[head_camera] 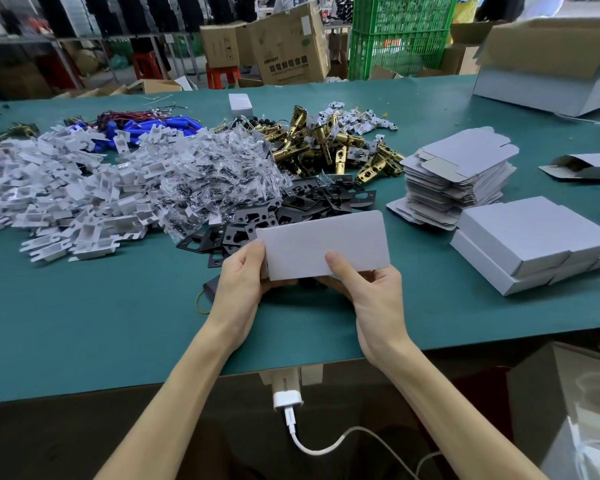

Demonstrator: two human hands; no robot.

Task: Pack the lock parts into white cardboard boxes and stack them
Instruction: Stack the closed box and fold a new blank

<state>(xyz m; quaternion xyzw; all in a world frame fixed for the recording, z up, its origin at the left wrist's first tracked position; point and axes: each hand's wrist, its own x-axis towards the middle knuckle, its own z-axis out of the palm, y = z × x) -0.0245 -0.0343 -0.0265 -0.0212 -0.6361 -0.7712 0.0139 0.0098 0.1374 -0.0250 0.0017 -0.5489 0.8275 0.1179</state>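
Both hands hold one white cardboard box just above the green table, near its front edge. My left hand grips its left end, thumb on top. My right hand grips the lower right side, thumb pressed on the top face. The box looks closed. Behind it lie piles of lock parts: black plates, brass latches, bagged screws, white plastic pieces and blue parts. Finished white boxes are stacked at the right.
A pile of flat unfolded boxes stands right of the brass latches. A large open carton sits at the far right. A dark object with a yellow band lies under my left hand. A charger and white cable hang at the table's front edge.
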